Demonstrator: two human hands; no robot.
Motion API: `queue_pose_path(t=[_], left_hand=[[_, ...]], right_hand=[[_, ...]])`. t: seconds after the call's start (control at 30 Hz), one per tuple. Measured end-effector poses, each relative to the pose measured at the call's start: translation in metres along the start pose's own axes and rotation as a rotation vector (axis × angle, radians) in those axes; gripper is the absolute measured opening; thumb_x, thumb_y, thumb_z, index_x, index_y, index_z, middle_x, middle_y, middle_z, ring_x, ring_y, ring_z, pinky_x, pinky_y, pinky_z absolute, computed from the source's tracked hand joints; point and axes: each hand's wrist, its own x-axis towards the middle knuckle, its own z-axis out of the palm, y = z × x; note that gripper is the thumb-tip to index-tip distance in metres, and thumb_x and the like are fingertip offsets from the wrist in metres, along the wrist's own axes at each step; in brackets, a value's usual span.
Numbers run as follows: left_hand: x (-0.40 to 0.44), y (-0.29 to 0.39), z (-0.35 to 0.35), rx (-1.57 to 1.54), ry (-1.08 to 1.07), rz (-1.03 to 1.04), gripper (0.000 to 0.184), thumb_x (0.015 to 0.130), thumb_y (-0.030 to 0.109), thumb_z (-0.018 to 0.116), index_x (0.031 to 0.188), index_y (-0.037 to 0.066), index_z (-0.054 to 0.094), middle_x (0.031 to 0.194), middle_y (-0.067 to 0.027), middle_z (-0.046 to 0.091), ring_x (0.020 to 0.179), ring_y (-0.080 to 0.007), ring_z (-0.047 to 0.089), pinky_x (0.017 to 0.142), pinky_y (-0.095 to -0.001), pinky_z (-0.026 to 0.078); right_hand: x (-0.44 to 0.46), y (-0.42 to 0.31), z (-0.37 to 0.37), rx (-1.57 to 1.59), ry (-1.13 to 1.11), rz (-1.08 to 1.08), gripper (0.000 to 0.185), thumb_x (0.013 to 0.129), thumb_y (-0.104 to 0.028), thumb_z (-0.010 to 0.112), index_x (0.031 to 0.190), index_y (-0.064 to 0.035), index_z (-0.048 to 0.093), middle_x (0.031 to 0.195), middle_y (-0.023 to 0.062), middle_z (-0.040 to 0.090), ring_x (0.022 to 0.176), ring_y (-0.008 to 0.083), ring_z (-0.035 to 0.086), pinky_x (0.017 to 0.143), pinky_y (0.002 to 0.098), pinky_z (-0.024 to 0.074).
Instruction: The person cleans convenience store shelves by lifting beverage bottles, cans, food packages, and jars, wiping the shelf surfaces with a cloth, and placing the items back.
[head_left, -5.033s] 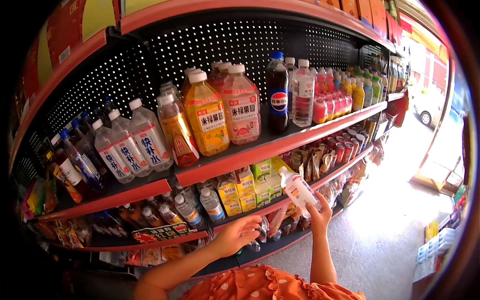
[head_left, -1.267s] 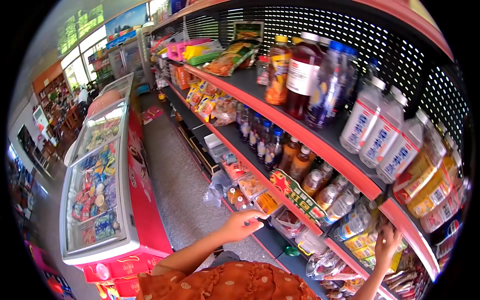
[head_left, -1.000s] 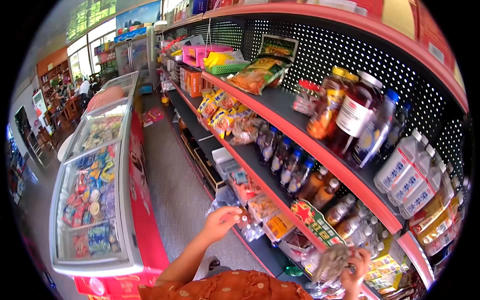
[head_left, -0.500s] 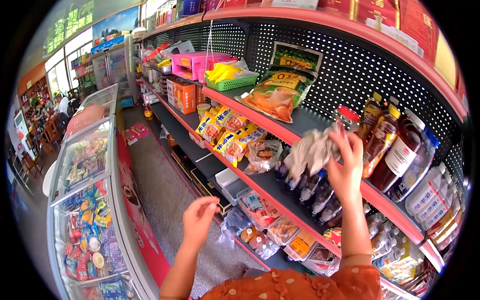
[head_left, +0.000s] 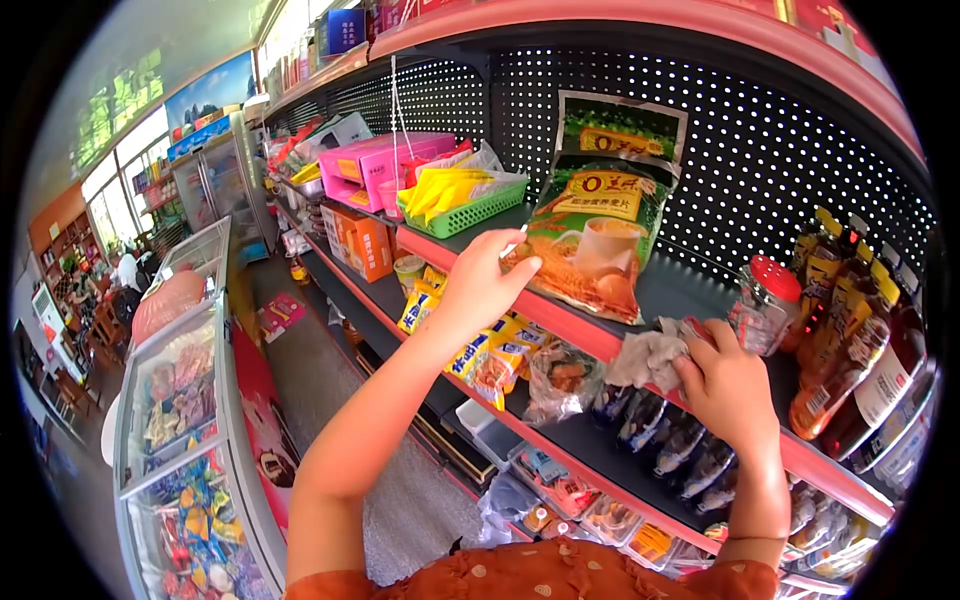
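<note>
My left hand [head_left: 492, 280] is at the left edge of a green and orange cereal bag [head_left: 600, 235], thumb and fingers closed on its border. The bag leans on the upper shelf, in front of another green packet [head_left: 620, 125]. In my right hand [head_left: 725, 385] is a crumpled greyish cloth [head_left: 648, 358], pressed against the red front edge of the shelf [head_left: 590, 335]. Just beyond the right hand stands a clear jar with a red lid [head_left: 765, 305].
Drink bottles [head_left: 850, 340] crowd the shelf at right. A green basket [head_left: 470, 213] of yellow packets and a pink box [head_left: 375, 170] stand at left. Snack packs [head_left: 495, 360] and dark bottles [head_left: 690, 460] fill the lower shelf. A chest freezer [head_left: 225, 440] lines the aisle's left side.
My left hand has risen from over the aisle to the cereal bag, which now stands more upright. My right hand has lowered the cloth onto the shelf edge. The view has shifted.
</note>
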Motion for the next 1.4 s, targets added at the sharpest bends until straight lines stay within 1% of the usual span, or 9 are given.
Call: queue_pose_path(t=[0.23,0.27,0.37,0.5,0.6,0.8,1.1,1.23,1.4], left_hand=[[0.098,-0.058,0.031,-0.092,-0.403,-0.349,0.089,0.079,0.057,0.071,0.135,-0.008,0.045,0.129,-0.0262,0.055,0.117,-0.0329,0.056,0.094,-0.0396,0.047],[0.104,-0.055,0.033,-0.081,-0.397,-0.381,0.075,0.078,0.056,0.072,0.118,-0.006,0.058,0.103,-0.0212,0.066,0.088,-0.0299,0.068,0.076,-0.0361,0.054],[0.122,-0.07,0.049,-0.614,-0.592,-0.678,0.059,0.075,0.032,0.083,0.111,-0.009,0.061,0.095,-0.0164,0.069,0.073,-0.0226,0.068,0.065,-0.0375,0.057],[0.139,-0.093,0.072,-0.893,-0.761,-0.682,0.034,0.082,0.011,0.075,0.111,-0.003,0.064,0.1,-0.0157,0.069,0.085,-0.0249,0.069,0.074,-0.0435,0.058],[0.137,-0.089,0.063,-1.03,-0.772,-0.726,0.031,0.083,0.006,0.072,0.112,0.0,0.063,0.103,-0.0136,0.069,0.094,-0.0244,0.068,0.082,-0.0424,0.056],[0.141,-0.076,0.054,-0.923,-0.483,-0.39,0.031,0.085,0.01,0.072,0.113,0.0,0.061,0.102,-0.0086,0.068,0.088,-0.0182,0.066,0.079,-0.0333,0.053],[0.208,-0.118,0.117,-0.922,-0.269,-0.276,0.038,0.081,0.006,0.073,0.114,-0.003,0.057,0.1,-0.0112,0.068,0.088,-0.0186,0.066,0.08,-0.0335,0.053],[0.229,-0.127,0.105,-1.031,-0.672,-0.471,0.038,0.084,0.01,0.071,0.12,0.005,0.058,0.11,-0.0087,0.067,0.097,-0.021,0.065,0.084,-0.0371,0.054],[0.233,-0.123,0.106,-1.216,-0.824,-0.584,0.035,0.088,0.025,0.07,0.118,0.009,0.061,0.109,-0.0062,0.067,0.097,-0.0206,0.066,0.085,-0.0381,0.054]], right_hand=[[0.032,0.002,0.006,-0.113,-0.138,0.026,0.018,0.086,-0.016,0.061,0.097,-0.0034,0.067,0.107,0.0182,0.06,0.08,0.0361,0.066,0.069,0.0433,0.0551],[0.037,0.004,0.01,-0.146,-0.162,0.05,0.017,0.085,-0.014,0.06,0.096,-0.0031,0.067,0.106,0.018,0.06,0.081,0.036,0.066,0.07,0.0432,0.0552],[0.055,-0.003,0.004,-0.286,-0.377,0.136,0.027,0.084,-0.012,0.06,0.109,-0.0046,0.066,0.109,0.0177,0.06,0.094,0.0365,0.062,0.082,0.0469,0.0514],[0.09,0.002,0.011,0.036,-0.268,-0.124,0.046,0.082,-0.021,0.064,0.123,-0.0014,0.06,0.11,0.0191,0.065,0.096,0.0303,0.065,0.083,0.0392,0.0525],[0.135,-0.038,0.01,0.385,-0.449,0.458,0.055,0.086,-0.026,0.065,0.131,0.0017,0.053,0.108,0.0166,0.067,0.09,0.0206,0.067,0.078,0.032,0.0529],[0.153,-0.008,0.09,0.81,-0.057,0.639,0.068,0.075,-0.018,0.075,0.136,-0.0017,0.048,0.102,0.0208,0.068,0.09,0.0248,0.067,0.082,0.0343,0.0519],[0.215,0.0,0.085,0.432,-0.172,0.581,0.091,0.071,-0.02,0.077,0.146,-0.0024,0.028,0.115,0.0252,0.063,0.105,0.0332,0.063,0.091,0.0368,0.0487],[0.208,-0.023,0.042,0.178,-0.417,0.482,0.083,0.079,-0.032,0.071,0.147,-0.0054,0.031,0.119,0.03,0.06,0.112,0.0397,0.059,0.096,0.0406,0.0467],[0.153,-0.02,-0.028,-0.176,-0.805,0.338,0.067,0.079,-0.046,0.07,0.137,-0.0167,0.054,0.123,0.0134,0.064,0.111,0.0314,0.062,0.094,0.0383,0.0494]])
